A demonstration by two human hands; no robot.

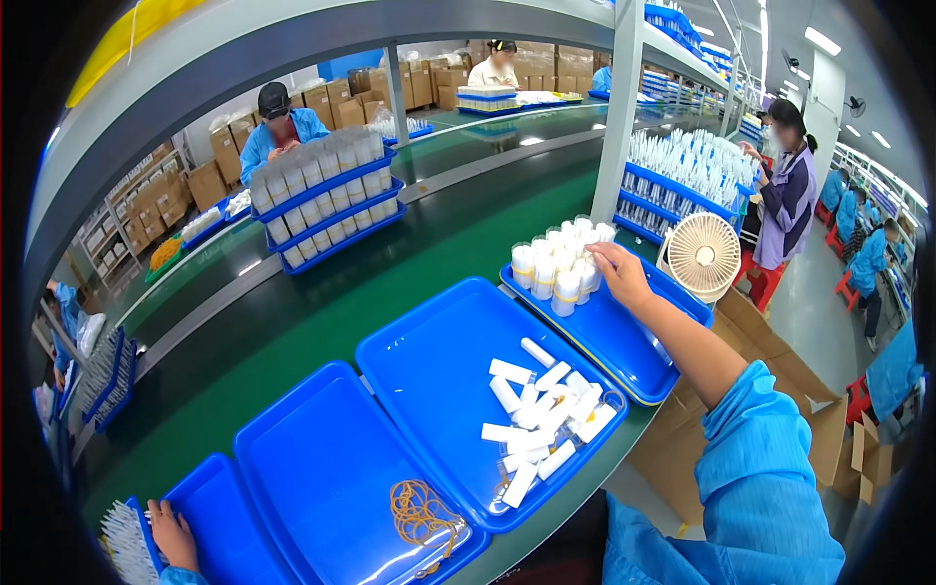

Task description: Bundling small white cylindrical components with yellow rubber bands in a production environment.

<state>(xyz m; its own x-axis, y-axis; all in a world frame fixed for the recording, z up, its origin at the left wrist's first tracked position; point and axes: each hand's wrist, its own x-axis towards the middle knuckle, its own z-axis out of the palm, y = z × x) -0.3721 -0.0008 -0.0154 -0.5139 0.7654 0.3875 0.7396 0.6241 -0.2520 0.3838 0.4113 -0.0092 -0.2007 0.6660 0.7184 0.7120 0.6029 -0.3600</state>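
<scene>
Far to the right, my right hand reaches over a blue tray, its fingers closed on one of the upright clear tubes with white tops grouped there. Just what the fingertips hold is partly hidden. At the lower left, my left hand curls its fingers over the rim of a blue tray, beside a cluster of thin white sticks. Between the hands, loose white cylinders lie scattered in a larger blue tray. Tan rubber bands rest in the blue tray to its left.
A cream fan stands by the right tray, with an open cardboard box below. Stacked trays of tubes sit across the green conveyor belt. A grey post rises beyond my right hand. Several co-workers sit or stand around.
</scene>
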